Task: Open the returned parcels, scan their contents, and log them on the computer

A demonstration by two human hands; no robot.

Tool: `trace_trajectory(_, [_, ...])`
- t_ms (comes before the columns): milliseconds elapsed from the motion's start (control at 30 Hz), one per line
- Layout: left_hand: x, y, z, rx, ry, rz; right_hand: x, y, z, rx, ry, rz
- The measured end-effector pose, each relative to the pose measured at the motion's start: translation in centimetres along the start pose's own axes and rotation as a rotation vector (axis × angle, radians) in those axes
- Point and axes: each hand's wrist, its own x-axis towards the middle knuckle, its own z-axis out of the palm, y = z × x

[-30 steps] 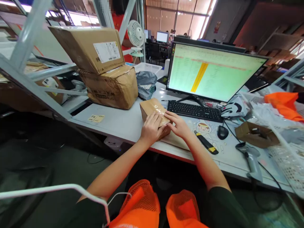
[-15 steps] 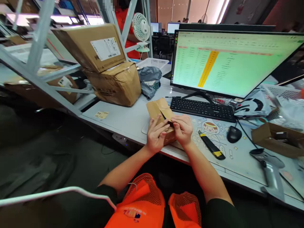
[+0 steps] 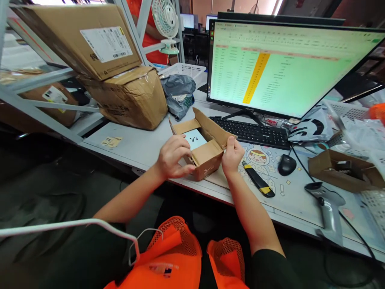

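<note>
A small cardboard box point(image 3: 207, 166) sits at the desk's front edge with its top flaps parted. Inside it lies a pale blue packet or box point(image 3: 195, 138) with a dark squiggle mark. My right hand point(image 3: 233, 155) pinches the raised long flap at its right end. At the box's left side is my left hand point(image 3: 176, 156), its fingers bent and its thumb along the near left edge; it grips the flap there, partly hiding it. Just right of my right hand lies a black and yellow utility knife point(image 3: 258, 180).
A monitor point(image 3: 282, 68), a keyboard point(image 3: 255, 132) and a mouse point(image 3: 286, 165) stand behind and to the right. Farther right are a barcode scanner point(image 3: 326, 206) and an open carton point(image 3: 343, 170). Large cartons point(image 3: 132, 98) and a grey plastic bag point(image 3: 179, 96) occupy the back left.
The box's flaps have been pulled apart, so the pale blue thing inside now shows. My left hand has moved left, away from my right hand. The camera view has shifted somewhat.
</note>
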Motion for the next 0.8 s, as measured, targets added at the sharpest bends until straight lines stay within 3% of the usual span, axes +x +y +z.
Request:
trace_trajectory(100, [-0.4, -1.0, -0.3, -0.029, 0.041, 0.015, 0.6, 1.1, 0.4, 0.077, 0.022, 0.156])
trace_trajectory(200, [-2.8, -0.1, -0.3, -0.053, 0.074, -0.065, 1.1, 2.4, 0.9, 0.182, 0.051, 0.3])
trace_trajectory(300, [-5.3, 2.0, -0.8, -0.059, -0.002, -0.191, 1.2, 3.2, 1.4, 0.34, 0.06, 0.428])
trace_trajectory(367, [-5.6, 2.7, -1.3, -0.065, -0.092, -0.297, 1.1, 3.4, 1.5, 0.38, 0.05, 0.445])
trace_trajectory(433, [-4.2, 2.1, -2.0, -0.052, -0.183, -0.421, 1.0, 3.3, 1.4, 0.303, 0.061, 0.344])
trace_trajectory(500, [-1.2, 0.1, -2.7, 0.022, -0.329, -0.529, 1.0, 3.3, 1.0, 0.17, 0.084, 0.125])
trace_trajectory(667, [7.7, -6.6, -3.4, 0.442, -0.948, -0.668, 0.8, 2.6, -0.7, -0.22, 0.041, -0.489])
trace_trajectory(733, [9.3, -8.1, -3.3, 0.465, -1.158, -0.72, 0.2, 1.2, -1.2, -0.296, 0.053, -0.621])
trace_trajectory(800, [9.6, -8.4, -3.1, 0.437, -1.244, -0.719, -0.6, -0.8, -1.0, -0.285, -0.096, -0.748])
